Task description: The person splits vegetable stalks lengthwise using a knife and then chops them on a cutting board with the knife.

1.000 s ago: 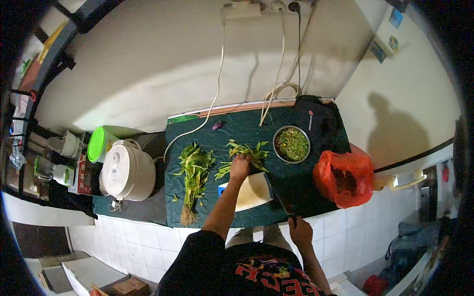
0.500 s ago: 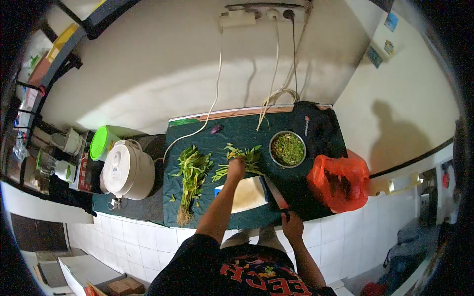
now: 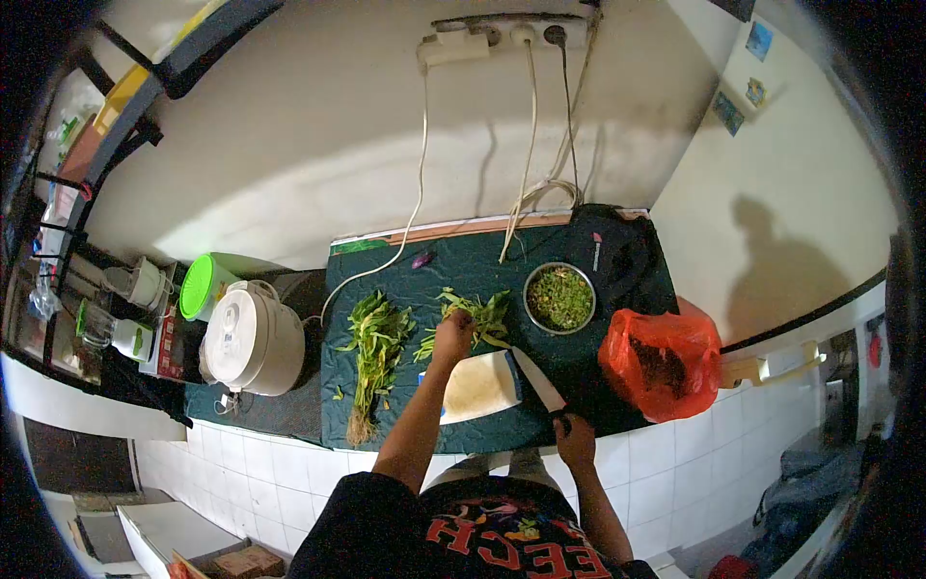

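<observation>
My left hand (image 3: 453, 335) reaches over the cutting board and is closed on a small pile of leafy greens (image 3: 489, 315) behind it. In my right hand (image 3: 576, 440) is a kitchen knife (image 3: 538, 378), held by its dark handle, its blade slanting up and left beside the board's right edge. The white cutting board (image 3: 482, 388) lies tilted near the front of the table. A larger bunch of greens with roots (image 3: 368, 362) rests to the left. Chopped greens fill a metal bowl (image 3: 559, 298) at the back right.
On the right sits a red plastic bag (image 3: 661, 365). A white rice cooker (image 3: 253, 338) and a green-lidded container (image 3: 201, 288) stand left. A purple shallot or onion (image 3: 422, 260) lies near a white cord (image 3: 395, 253) at the back of the dark green tablecloth (image 3: 463, 270).
My left hand has shifted slightly left and down over the greens. The knife stays in my right hand beside the board. The camera view has moved a little.
</observation>
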Demonstrator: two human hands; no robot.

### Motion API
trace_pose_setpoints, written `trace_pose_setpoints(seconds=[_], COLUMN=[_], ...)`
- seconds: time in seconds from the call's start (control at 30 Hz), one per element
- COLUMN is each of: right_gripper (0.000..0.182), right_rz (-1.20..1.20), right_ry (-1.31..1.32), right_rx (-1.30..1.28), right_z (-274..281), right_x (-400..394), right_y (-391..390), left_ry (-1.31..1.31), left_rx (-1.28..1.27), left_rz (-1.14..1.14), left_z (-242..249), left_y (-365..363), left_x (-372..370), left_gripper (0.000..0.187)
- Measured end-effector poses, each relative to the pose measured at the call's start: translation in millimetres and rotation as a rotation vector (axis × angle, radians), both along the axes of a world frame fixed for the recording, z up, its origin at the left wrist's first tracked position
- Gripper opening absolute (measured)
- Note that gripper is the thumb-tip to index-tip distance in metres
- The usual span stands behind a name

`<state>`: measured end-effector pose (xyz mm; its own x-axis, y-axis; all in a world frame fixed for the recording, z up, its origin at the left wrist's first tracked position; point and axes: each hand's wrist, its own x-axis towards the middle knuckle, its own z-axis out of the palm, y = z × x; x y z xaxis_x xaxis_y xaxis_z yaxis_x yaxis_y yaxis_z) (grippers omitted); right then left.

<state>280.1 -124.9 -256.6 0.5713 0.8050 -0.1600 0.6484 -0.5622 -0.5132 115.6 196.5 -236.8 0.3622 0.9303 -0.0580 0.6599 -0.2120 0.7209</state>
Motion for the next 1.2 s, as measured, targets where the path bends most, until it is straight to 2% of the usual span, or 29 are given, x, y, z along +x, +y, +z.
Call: trace_pose_setpoints(seconds=[0.13,0.17,0.23,0.37,0.43,0.47,0.53,0.57,0.6,0.63,0.7,0.77,0.8,0.9,0.93,1.07,1.2], right_gripper=[0.042,0.042,0.040,0.034,0.029,0.029,0.031,0.031,0.032,0.032,0.037,0.035,0.033,0.034,0.028,0.021,0.020], right_rz=[0.001,0.004,-0.001,0.118,0.076,0.080,0.046,0.247,0.442,0.435,0.647,0.721,0.800,0.708,0.680,0.546,0.479], right_ry=[0.029,0.032,0.010,-0.153,0.048,0.049,0.700,0.541,0.375,0.379,0.289,0.355,0.419,0.564,0.606,0.778,0.781], right_rx=[0.065,0.068,0.061,0.037,0.165,0.162,0.320,0.436,0.547,0.543,0.673,0.589,0.513,0.417,0.437,0.421,0.418], right_z=[-14.4,-15.6,-15.2,-12.3,46.6,72.8,111.8,114.8,117.3,131.1,167.9,168.6,167.5,157.0,156.8,154.8,157.8], right_x=[8.7,9.5,11.9,15.4,5.9,-1.0,-14.7,-18.0,-21.7,-28.5,-45.8,-51.1,-53.3,-61.0,-64.0,-74.3,-81.8], right_y=[4.8,7.7,19.0,43.7,72.6,86.6,112.8,122.4,131.1,141.4,156.4,166.9,168.8,167.8,166.7,162.9,157.1], left_ry=[-0.274,-0.271,-0.476,-0.437,-0.423,-0.387,-0.326,-0.322,-0.286,-0.251,-0.220,-0.185,-0.203,-0.203,-0.209,-0.273,-0.325], left_rx=[-0.080,-0.076,-0.228,-0.305,-0.294,-0.272,-0.207,-0.212,-0.107,-0.003,0.050,0.194,0.169,0.196,0.207,0.197,-0.015], left_rz=[-0.027,-0.025,0.092,0.054,0.021,0.010,0.017,0.016,-0.030,-0.078,-0.119,-0.225,-0.204,-0.160,-0.156,-0.114,-0.118], left_z=[-20.6,-24.9,-12.1,24.4,45.2,53.6,76.0,86.4,96.7,108.2,135.1,147.7,151.8,163.5,163.8,162.2,176.8], left_y=[-18.8,-27.9,-49.6,-77.2,-87.7,-91.9,-101.3,-105.0,-107.7,-110.3,-114.4,-114.3,-115.3,-115.9,-114.9,-114.5,-118.0], left_x=[-20.7,-25.2,-25.6,-35.2,-44.2,-48.9,-57.2,-62.0,-66.3,-69.1,-73.0,-79.8,-81.7,-88.1,-91.4,-101.0,-102.0], left_gripper=[0.025,0.025,0.029,0.028,0.028,0.028,0.025,0.025,0.024,0.023,0.021,0.020,0.018,0.017,0.017,0.018,0.020])
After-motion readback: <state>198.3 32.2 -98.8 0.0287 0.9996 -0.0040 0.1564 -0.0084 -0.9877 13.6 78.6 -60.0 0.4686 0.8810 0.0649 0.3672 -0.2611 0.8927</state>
